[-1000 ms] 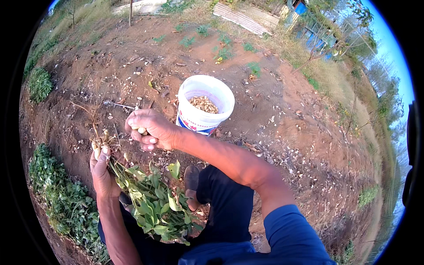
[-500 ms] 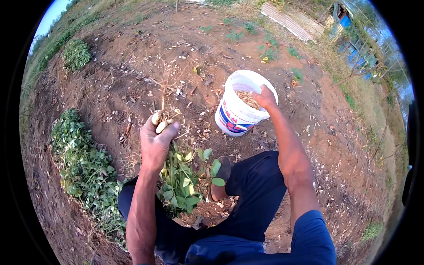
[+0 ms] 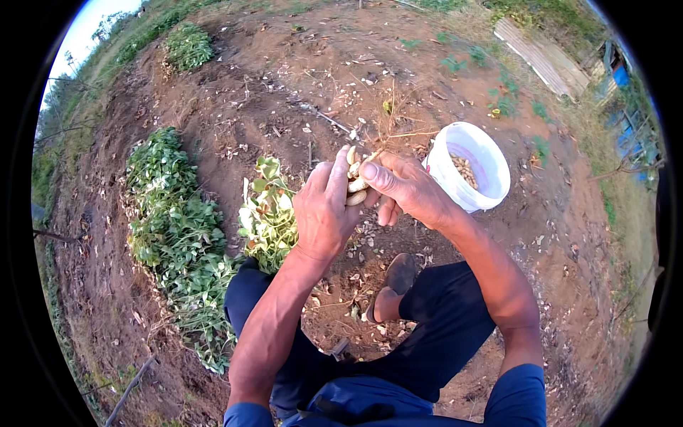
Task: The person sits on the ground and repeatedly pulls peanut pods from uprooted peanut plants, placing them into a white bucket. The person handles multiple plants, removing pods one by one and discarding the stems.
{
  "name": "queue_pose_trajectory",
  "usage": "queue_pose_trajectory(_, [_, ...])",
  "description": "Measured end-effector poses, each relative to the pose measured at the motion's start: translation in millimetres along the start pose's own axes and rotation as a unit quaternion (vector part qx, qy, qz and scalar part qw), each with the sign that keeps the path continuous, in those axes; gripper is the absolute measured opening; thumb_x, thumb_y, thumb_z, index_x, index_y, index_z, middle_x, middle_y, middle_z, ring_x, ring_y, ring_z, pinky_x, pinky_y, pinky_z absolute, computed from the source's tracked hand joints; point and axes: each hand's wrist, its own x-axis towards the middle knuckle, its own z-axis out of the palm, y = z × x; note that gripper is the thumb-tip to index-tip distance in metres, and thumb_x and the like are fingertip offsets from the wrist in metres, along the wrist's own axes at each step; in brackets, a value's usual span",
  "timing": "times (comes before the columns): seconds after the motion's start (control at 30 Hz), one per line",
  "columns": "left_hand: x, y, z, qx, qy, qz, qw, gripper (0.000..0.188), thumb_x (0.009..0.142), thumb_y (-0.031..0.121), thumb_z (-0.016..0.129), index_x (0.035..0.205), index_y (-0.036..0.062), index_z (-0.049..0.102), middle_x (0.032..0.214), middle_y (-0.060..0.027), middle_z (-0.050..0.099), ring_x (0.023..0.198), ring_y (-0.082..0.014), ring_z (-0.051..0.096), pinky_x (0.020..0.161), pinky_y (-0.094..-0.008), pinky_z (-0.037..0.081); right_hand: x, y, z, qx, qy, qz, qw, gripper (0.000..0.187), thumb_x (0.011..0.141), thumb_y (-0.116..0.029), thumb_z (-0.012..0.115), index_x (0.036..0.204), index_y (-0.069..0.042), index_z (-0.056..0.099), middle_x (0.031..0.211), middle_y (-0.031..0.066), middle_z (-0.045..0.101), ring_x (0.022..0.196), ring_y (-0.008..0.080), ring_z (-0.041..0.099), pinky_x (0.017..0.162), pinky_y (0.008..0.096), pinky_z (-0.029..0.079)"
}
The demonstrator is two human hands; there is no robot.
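Observation:
My left hand is closed around the root end of a peanut plant, with several pale peanut pods showing at its fingertips. Thin brown roots stick up beyond the pods. The plant's leafy green top hangs out to the left of this hand. My right hand has come in against the same cluster, its thumb pressed on the pods and its fingers curled below. A white bucket stands just right of my right hand, with loose peanuts at its bottom.
A long heap of pulled green plants lies on the soil to the left, and a smaller pile farther off. Dry leaf bits litter the brown ground. My shoe is below my hands. Corrugated sheeting lies at the far right.
My right hand has left the bucket and moved left onto the pods. My left hand has brought the plant rightward to meet it. The view has shifted too.

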Motion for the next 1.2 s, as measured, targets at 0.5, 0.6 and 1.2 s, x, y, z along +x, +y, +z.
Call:
queue_pose_trajectory(0.5, [-7,-13,-8,-0.048,-0.079,-0.02,0.996,0.072,0.081,0.007,0.07,0.149,0.0032,0.047,0.102,-0.0151,0.062,0.091,-0.0347,0.066,0.078,-0.0441,0.055,19,30,20,0.181,0.002,0.018,0.983,0.053,0.091,-0.041,0.079,0.111,0.003,0.057,0.089,0.0094,0.067,0.057,0.0115,0.061,0.049,0.0263,0.053])
queue_pose_trajectory(0.6, [-3,-8,-16,-0.085,-0.127,-0.088,0.984,0.075,0.08,0.007,0.071,0.151,0.0088,0.047,0.11,-0.0167,0.065,0.095,-0.0327,0.068,0.081,-0.0413,0.056,22,31,18,0.267,-0.013,0.023,0.963,0.031,0.094,-0.023,0.076,0.108,-0.002,0.057,0.088,0.0089,0.066,0.057,0.0106,0.057,0.049,0.0287,0.049])
queue_pose_trajectory(1.2, [10,-19,-48,-0.506,-0.268,-0.244,0.782,0.049,0.087,0.002,0.074,0.134,-0.0008,0.06,0.117,-0.0029,0.069,0.106,-0.0112,0.063,0.096,-0.0306,0.05,5,15,9,0.343,-0.129,0.038,0.93,0.017,0.101,-0.019,0.065,0.104,-0.007,0.053,0.081,0.003,0.058,0.047,0.0036,0.039,0.045,0.0279,0.044])
